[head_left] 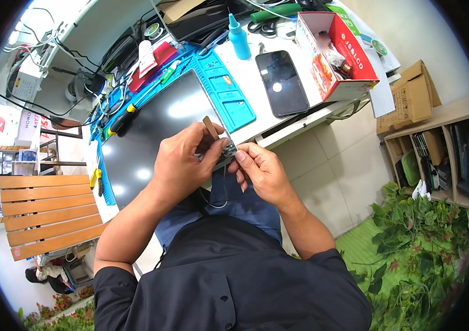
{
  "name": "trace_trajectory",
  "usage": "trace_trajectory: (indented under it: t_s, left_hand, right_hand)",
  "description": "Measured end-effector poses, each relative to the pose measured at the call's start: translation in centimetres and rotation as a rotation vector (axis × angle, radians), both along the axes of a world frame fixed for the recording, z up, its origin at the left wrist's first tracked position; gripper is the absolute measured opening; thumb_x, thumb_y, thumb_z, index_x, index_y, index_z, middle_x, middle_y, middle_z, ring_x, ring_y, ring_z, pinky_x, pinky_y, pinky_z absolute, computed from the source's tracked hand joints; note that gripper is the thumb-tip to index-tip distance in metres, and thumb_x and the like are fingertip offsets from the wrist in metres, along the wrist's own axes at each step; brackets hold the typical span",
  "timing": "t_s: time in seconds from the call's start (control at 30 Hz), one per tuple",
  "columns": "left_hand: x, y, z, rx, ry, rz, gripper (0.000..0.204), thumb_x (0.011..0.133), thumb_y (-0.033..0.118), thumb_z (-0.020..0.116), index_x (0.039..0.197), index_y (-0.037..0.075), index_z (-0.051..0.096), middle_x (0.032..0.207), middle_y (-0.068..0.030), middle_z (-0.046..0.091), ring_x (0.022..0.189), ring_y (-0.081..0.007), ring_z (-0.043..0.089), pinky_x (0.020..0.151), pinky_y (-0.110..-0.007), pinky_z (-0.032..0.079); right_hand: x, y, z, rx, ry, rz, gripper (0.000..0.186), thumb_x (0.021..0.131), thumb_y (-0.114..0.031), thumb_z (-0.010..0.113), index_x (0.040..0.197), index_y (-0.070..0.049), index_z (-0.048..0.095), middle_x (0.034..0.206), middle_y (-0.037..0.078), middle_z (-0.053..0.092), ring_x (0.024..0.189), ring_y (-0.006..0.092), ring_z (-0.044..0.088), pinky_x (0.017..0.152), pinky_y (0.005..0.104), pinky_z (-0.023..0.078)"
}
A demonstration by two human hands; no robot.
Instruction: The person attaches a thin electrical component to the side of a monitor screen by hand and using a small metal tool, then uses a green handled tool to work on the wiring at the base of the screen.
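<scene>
A large dark glossy screen panel (149,138) lies on a blue work mat (234,105) on the white desk. At the panel's near right corner, my left hand (182,160) is closed around a small silvery part (229,147) with a flat brown strip (210,127) sticking up from it; whether these join the panel is unclear. My right hand (259,171) pinches the right side of that small part, where a thin pale cable (222,196) hangs down in a loop toward my lap.
Behind are screwdrivers (130,110), a blue squeeze bottle (239,38), a phone (282,83) and a red-white box (338,60). A wooden slatted bench (47,207) stands left; a person (47,276) is lower left. A shelf (433,157) and leafy greenery (411,248) are right.
</scene>
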State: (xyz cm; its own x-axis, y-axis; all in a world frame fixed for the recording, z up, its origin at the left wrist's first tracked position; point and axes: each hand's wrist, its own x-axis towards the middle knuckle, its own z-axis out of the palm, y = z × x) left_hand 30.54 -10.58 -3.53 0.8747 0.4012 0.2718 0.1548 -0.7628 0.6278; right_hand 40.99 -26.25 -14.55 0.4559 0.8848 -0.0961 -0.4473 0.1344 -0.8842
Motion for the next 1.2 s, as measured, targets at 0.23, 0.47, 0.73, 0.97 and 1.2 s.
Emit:
trace_trajectory:
  t_s: [0.23,0.47,0.73,0.97,1.2]
  left_hand:
    - [-0.1,-0.7,-0.6,0.02,-0.032,0.068,0.02,0.095,0.007,0.086,0.104,0.0,0.069,0.085,-0.0105,0.078,0.074,-0.0206,0.081,0.067,-0.031,0.063]
    - [-0.3,-1.0,-1.3,0.006,-0.078,0.104,0.019,0.097,0.005,0.086,0.107,0.001,0.071,0.082,-0.0058,0.078,0.075,-0.0119,0.079,0.065,-0.026,0.06]
    - [-1.0,-0.7,-2.8,-0.09,-0.15,0.114,0.022,0.098,0.003,0.085,0.113,-0.002,0.07,0.088,-0.0043,0.078,0.078,-0.0092,0.077,0.068,-0.024,0.06]
    - [-0.5,-0.6,-1.0,-0.101,-0.047,0.085,0.021,0.099,0.001,0.083,0.114,-0.002,0.069,0.086,-0.0035,0.077,0.077,-0.0067,0.074,0.068,-0.023,0.059]
    - [-0.1,-0.8,-0.8,-0.131,-0.045,0.104,0.02,0.097,0.005,0.083,0.11,0.0,0.068,0.079,-0.007,0.078,0.071,-0.012,0.079,0.065,-0.028,0.062]
  right_hand:
    - [0.1,0.0,-0.1,-0.003,-0.02,0.029,0.031,0.12,-0.026,0.056,0.124,0.001,0.068,0.092,0.006,0.073,0.071,0.0075,0.064,0.06,0.0248,0.055]
    - [0.2,-0.1,-0.1,-0.004,-0.059,0.032,0.031,0.12,-0.027,0.056,0.124,0.001,0.069,0.092,0.005,0.073,0.07,0.0071,0.064,0.06,0.0244,0.055]
    - [0.0,0.2,-0.4,0.01,-0.054,-0.002,0.028,0.119,-0.023,0.056,0.12,0.001,0.072,0.089,0.005,0.074,0.067,0.0063,0.064,0.058,0.0248,0.055]
    - [0.1,0.1,-0.2,0.003,-0.054,-0.002,0.028,0.119,-0.023,0.056,0.12,0.001,0.071,0.09,0.005,0.075,0.067,0.0062,0.064,0.058,0.0247,0.055]
    - [0.0,0.1,0.0,0.006,-0.05,-0.001,0.028,0.119,-0.022,0.056,0.119,0.001,0.071,0.09,0.005,0.075,0.068,0.0064,0.064,0.058,0.0248,0.055]
